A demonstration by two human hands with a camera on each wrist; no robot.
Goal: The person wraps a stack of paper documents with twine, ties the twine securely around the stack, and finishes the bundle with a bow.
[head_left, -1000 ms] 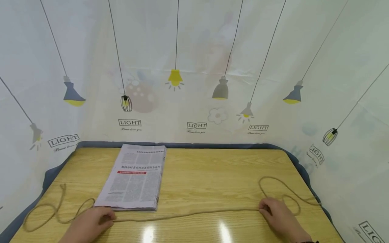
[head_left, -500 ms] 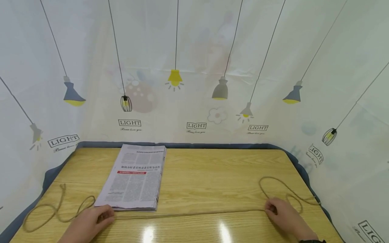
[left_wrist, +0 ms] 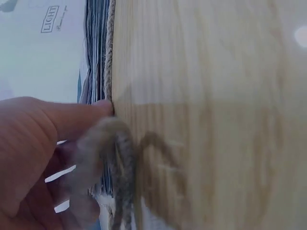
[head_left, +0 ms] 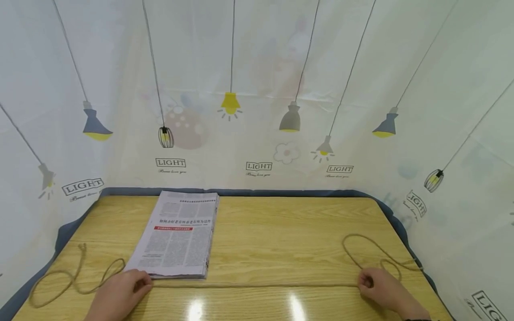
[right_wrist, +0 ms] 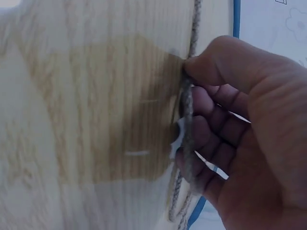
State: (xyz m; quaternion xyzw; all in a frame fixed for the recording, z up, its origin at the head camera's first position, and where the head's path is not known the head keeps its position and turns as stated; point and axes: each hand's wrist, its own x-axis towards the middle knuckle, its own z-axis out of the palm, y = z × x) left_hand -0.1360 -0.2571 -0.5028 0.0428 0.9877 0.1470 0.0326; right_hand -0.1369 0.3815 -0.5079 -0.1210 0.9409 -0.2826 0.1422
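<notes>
A thin brown rope (head_left: pixel 257 286) runs straight across the wooden table between both hands. My left hand (head_left: pixel 120 292) pinches it near the lower left corner of a newspaper stack (head_left: pixel 176 249). In the left wrist view the rope (left_wrist: pixel 109 52) lies along the stack's edge (left_wrist: pixel 96 43), and a loop of it hangs blurred in front of the fingers. On the right, my right hand (head_left: pixel 379 287) pinches the rope between thumb and fingertips. The right wrist view shows the rope (right_wrist: pixel 188 124) passing down across those fingers (right_wrist: pixel 204 100).
Loose rope curls lie on the table (head_left: pixel 281 232) beyond each hand, with a knotted end (head_left: pixel 82 246) at the far left. The right tail reaches the table's edge. A white curtain (head_left: pixel 257 133) printed with lamps surrounds the table.
My right hand has moved right and slightly toward me with the rope. The rope between the hands has become straighter and now lies close along the stack's near edge; the newspapers stay put.
</notes>
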